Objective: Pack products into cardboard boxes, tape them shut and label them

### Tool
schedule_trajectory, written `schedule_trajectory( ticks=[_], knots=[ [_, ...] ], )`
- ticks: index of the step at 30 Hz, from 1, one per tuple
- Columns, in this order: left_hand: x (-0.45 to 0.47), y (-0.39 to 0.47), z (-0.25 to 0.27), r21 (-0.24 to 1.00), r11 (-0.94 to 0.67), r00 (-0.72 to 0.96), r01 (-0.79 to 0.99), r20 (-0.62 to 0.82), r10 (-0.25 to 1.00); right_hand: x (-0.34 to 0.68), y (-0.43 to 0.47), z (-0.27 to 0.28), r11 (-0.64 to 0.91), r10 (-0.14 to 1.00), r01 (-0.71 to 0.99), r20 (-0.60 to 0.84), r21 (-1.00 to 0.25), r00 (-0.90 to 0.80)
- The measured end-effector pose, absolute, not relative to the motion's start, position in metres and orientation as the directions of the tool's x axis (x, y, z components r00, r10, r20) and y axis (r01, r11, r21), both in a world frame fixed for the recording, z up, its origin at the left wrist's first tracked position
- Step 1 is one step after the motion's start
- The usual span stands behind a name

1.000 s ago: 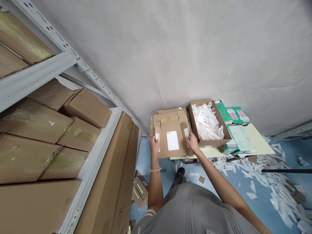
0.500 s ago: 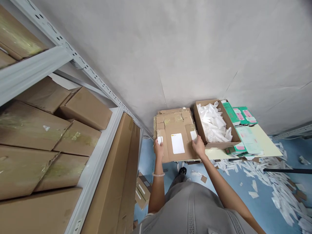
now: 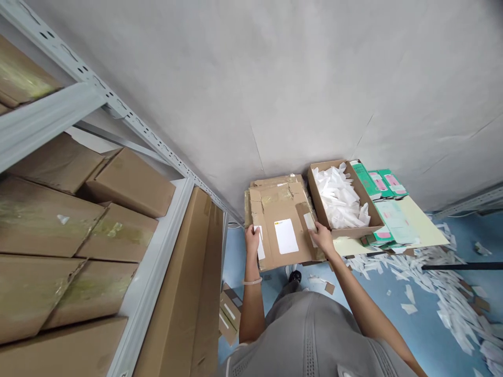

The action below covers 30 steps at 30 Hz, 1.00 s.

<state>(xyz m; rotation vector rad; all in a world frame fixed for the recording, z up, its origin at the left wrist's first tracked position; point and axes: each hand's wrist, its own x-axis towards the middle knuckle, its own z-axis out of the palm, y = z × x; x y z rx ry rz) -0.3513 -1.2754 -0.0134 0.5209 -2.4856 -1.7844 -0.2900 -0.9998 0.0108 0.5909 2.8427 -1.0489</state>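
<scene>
Cardboard [image 3: 280,208], a flattened piece, lies in front of the person in the head view, over more brown sheets [image 3: 271,183] whose edges show at its far side and left. Its near edge reaches out past the tabletop [image 3: 426,222]. The left hand [image 3: 252,240] grips its left edge, next to a white strip [image 3: 260,246]; the right hand [image 3: 324,238] grips its right edge, by another white strip [image 3: 309,222]. Both hands are closed on the edges, fingers partly hidden. A white label [image 3: 286,236] with a yellow corner sits between them on the brown face. Just right of the sheets stands a box [image 3: 356,231] filled with white paper [image 3: 340,196]. Beyond it, green boxes [image 3: 383,183] with pink panels rest on the pale tabletop. To the left, a metal rack [image 3: 151,283] holds taped cartons [image 3: 51,220], and long cartons [image 3: 176,293] stand beside it. White scraps [image 3: 444,293] litter the blue floor [image 3: 373,309] at right. A pale band [image 3: 252,281] circles the left wrist.
</scene>
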Motion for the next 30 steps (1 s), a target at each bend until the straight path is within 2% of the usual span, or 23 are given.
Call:
schedule_trajectory(
  ticks=[4, 7, 11, 14, 18, 21, 27, 30],
  knots=[
    [-0.344, -1.282, 0.005, 0.946, 0.231, -0.931, -0.228, -0.142, -0.338, -0.282, -1.0, 0.019, 0.616, 0.31, 0.266, -0.083, -0.741, -0.947],
    [-0.337, -1.286, 0.026, 0.963, 0.225, -0.945, -0.146, -0.068, -0.321, -0.274, -0.998, 0.029, 0.51, 0.325, 0.194, -0.021, -0.838, -0.946],
    [-0.327, -1.279, 0.054, 0.946, 0.317, -0.976, -0.063, 0.008, -0.218, -0.263, -0.992, 0.045, 0.39, 0.336, 0.123, 0.017, -0.913, -0.942],
    [-0.322, -1.268, 0.064, 0.909, 0.41, -0.975, -0.072, 0.023, -0.221, -0.256, -0.989, 0.051, 0.377, 0.333, 0.128, 0.005, -0.917, -0.943],
    [-0.32, -1.262, 0.057, 0.851, 0.509, -0.97, -0.128, -0.001, -0.241, -0.248, -0.991, 0.043, 0.396, 0.32, 0.144, -0.011, -0.907, -0.948],
    [-0.318, -1.264, 0.041, 0.793, 0.577, -0.968, -0.196, -0.063, -0.241, -0.245, -0.995, 0.026, 0.41, 0.359, 0.253, -0.1, -0.877, -0.928],
    [-0.306, -1.273, 0.0, 0.713, 0.635, -0.948, -0.297, -0.14, -0.285, -0.236, -0.999, -0.012, 0.508, 0.492, 0.578, -0.336, -0.638, -0.803],
    [-0.302, -1.279, -0.019, 0.699, 0.658, -0.954, -0.28, -0.128, -0.27, -0.232, -0.996, -0.027, 0.486, 0.49, 0.665, -0.453, -0.567, -0.744]
  ],
)
